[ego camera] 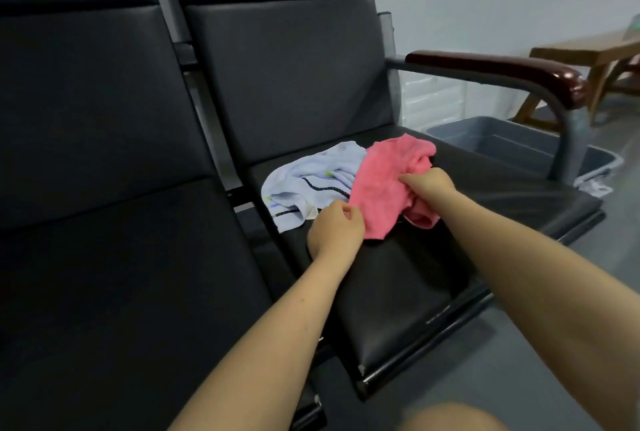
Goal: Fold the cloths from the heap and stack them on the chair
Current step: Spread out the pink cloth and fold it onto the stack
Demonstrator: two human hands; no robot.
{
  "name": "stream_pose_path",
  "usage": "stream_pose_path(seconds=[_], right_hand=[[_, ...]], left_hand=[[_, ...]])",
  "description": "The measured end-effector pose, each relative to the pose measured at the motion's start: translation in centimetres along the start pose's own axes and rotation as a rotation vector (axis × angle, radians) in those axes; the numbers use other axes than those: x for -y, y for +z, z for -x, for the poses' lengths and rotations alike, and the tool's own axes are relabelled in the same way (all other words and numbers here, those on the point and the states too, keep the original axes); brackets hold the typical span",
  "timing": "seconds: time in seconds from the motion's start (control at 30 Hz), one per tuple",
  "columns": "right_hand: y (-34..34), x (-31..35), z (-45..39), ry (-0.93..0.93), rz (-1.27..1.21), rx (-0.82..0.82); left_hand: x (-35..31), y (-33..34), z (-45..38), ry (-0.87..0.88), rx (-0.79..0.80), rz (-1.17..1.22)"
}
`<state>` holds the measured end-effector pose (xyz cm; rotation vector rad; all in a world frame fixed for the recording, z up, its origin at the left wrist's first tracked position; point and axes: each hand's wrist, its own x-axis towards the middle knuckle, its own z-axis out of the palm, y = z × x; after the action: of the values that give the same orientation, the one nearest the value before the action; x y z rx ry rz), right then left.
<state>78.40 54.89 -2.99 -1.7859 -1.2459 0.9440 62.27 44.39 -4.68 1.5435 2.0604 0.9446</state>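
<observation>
Hands are working a crumpled pink cloth [384,184] on the black seat of a chair [398,274]. The left hand [334,231] is pinching the cloth's near edge, while the right hand [431,184] is gripping a bunch of it farther back. Just beside it, touching its left side, a pale blue cloth [304,184] with dark stripes is lying rumpled. A grey bin [519,143] is sitting on the floor beyond the armrest [502,72].
</observation>
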Motion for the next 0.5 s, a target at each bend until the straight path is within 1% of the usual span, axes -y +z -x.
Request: stream_pose_path(seconds=[0.17,0.23,0.3,0.37,0.43,0.47,0.5], right_hand=[[-3.5,-0.7,2.6,-0.054,-0.273,-0.347],[-5.3,0.0,4.2,-0.125,-0.349,-0.419],[-6.3,1.2,5.2,-0.224,-0.342,-0.402],[-7.2,2.5,6.9,-0.301,-0.272,-0.296],[-7.4,3.2,8.5,-0.318,-0.128,-0.177],[-7.3,3.4,9.3,-0.316,-0.017,-0.138],[-7.1,3.4,9.9,-0.335,0.082,-0.138]], left_hand=[[-0.1,-0.6,0.2,-0.009,0.057,0.071],[-0.5,-1.2,0.5,-0.038,0.119,0.163],[-1.2,-1.9,0.9,-0.076,0.169,0.290],[-2.1,-3.1,2.2,-0.110,0.192,0.368],[-2.6,-3.9,3.6,-0.134,0.217,0.415],[-2.7,-4.1,4.3,-0.145,0.232,0.439],[-2.7,-4.4,4.9,-0.153,0.245,0.468]])
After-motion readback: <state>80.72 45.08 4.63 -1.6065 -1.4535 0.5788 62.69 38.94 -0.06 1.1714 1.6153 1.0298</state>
